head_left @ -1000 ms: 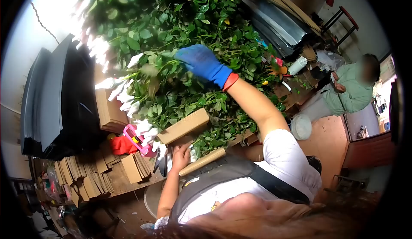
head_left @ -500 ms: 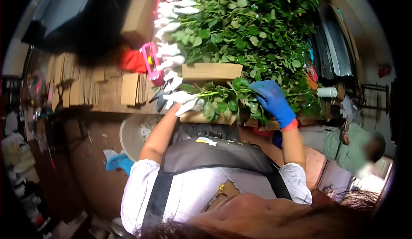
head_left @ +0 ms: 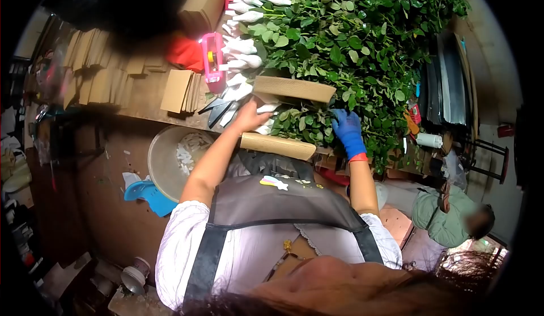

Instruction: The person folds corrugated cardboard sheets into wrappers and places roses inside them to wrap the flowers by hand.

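Observation:
My bare left hand (head_left: 249, 117) is at the white-netted heads of several roses (head_left: 265, 128), its fingers closed around them and partly hidden. In a blue glove with a red cuff, my right hand (head_left: 347, 130) has its fingers closed on the leafy stems of the same roses. These roses lie between two upright corrugated cardboard flaps, a back one (head_left: 294, 88) and a front one (head_left: 277, 145). Behind them a large pile of leafy roses (head_left: 351, 44) covers the table, with white-netted heads (head_left: 241, 47) along its left side.
Black-handled scissors (head_left: 215, 111) and a pink tape dispenser (head_left: 213, 61) lie left of the roses. Cardboard pieces (head_left: 178, 91) stand on the table (head_left: 144, 98). Below are a round bin (head_left: 161, 160) and a blue dustpan (head_left: 150, 196). A person in green (head_left: 439, 217) is at the right.
The rose held across the front flap has gone down between the flaps. My left hand has come up over the rose heads; my right hand has dropped slightly along the stems. The view has shifted.

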Demonstrator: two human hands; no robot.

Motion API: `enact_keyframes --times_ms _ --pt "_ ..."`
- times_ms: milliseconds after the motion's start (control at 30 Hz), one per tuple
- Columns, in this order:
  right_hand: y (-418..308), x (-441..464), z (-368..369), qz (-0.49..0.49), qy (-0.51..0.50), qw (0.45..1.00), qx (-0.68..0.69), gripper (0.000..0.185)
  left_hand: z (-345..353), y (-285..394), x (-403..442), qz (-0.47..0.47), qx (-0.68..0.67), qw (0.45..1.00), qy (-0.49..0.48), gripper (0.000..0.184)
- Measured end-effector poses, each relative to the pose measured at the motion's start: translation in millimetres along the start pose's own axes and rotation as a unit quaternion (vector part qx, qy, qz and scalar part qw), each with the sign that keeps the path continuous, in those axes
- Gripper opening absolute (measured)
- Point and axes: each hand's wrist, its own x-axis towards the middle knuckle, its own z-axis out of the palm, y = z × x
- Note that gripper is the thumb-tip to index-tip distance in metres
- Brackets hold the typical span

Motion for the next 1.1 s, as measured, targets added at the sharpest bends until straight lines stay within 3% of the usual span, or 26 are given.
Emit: enact_keyframes --times_ms 33,67,133,233,267,367,433,533,567,600,633,700,767,833,867,967,1100 --pt "1.8 -0.8 -4.1 -0.001 0.0 1.0 0.011 0.045 2.9 -6.5 3.6 0.011 0.029 1.0 -0.003 0.077" --pt "8.4 -5.2 10.7 -0.066 0.062 0.996 0.006 0.046 6.4 -13.6 4.4 0.022 0.027 0.999 0.001 0.074" --pt "1.1 -7.8 13.3 -0.064 0.026 0.997 -0.032 0.047 10.3 -13.5 0.7 0.059 0.0 0.998 0.035 0.056" --pt "-27.2 -7.1 -30.3 -0.003 -0.064 0.996 -0.056 0.046 6.6 -10.9 2.0 -0.087 -0.082 0.991 -0.055 0.045" --pt "-43.5 -9.1 -52.1 0.025 -0.103 0.993 -0.059 0.046 4.4 -6.8 0.4 -0.053 -0.045 0.997 -0.036 0.039" --pt "-86.2 -4.1 -89.8 -0.11 -0.003 0.974 0.2 0.043 12.7 -20.3 0.5 0.017 -0.04 0.999 0.005 0.039" --pt "-119.6 17.0 -87.2 -0.09 0.009 0.971 0.22 0.041 18.7 -33.4 3.8 0.037 -0.05 0.998 0.008 0.036" --pt "-138.1 60.7 -46.1 -0.094 -0.091 0.989 0.066 0.038 13.2 -20.6 4.2 -0.003 -0.037 0.999 -0.01 0.034" --pt "-139.3 64.5 -39.8 -0.093 -0.101 0.989 0.053 0.036 14.6 -24.5 6.7 -0.016 -0.032 0.999 -0.013 0.034" --pt "-140.2 69.5 -39.1 -0.093 -0.109 0.989 0.038 0.035 17.0 -33.1 9.9 0.033 0.016 0.999 0.013 0.034" --pt "-138.8 75.3 -39.9 -0.094 -0.119 0.988 0.021 0.033 18.4 -44.4 16.2 -0.002 0.028 0.999 -0.031 0.033" --pt "-134.8 65.0 -42.6 -0.112 -0.102 0.983 0.104 0.029 25.9 -50.7 19.2 -0.021 -0.084 0.994 0.06 0.034" --pt "-134.6 67.4 -37.5 -0.089 -0.164 0.982 0.03 0.033 21.8 -43.6 17.1 -0.026 -0.118 0.991 0.05 0.035" --pt "-126.5 74.9 -2.1 -0.063 -0.172 0.983 0.011 0.039 24.2 -48.9 16.2 -0.005 -0.138 0.99 0.038 0.035" --pt "-123.0 78.9 9.1 -0.052 -0.173 0.984 0.0 0.043 22.0 -40.3 14.1 -0.06 -0.208 0.976 0.013 0.033" --pt "-126.9 85.0 12.4 -0.073 -0.154 0.985 0.012 0.05 21.7 -44.1 11.5 0.047 -0.107 0.992 0.044 0.038" --pt "-123.7 80.3 13.6 -0.094 -0.11 0.989 0.015 0.051 11.8 -25.7 7.2 0.031 -0.113 0.992 0.045 0.036"
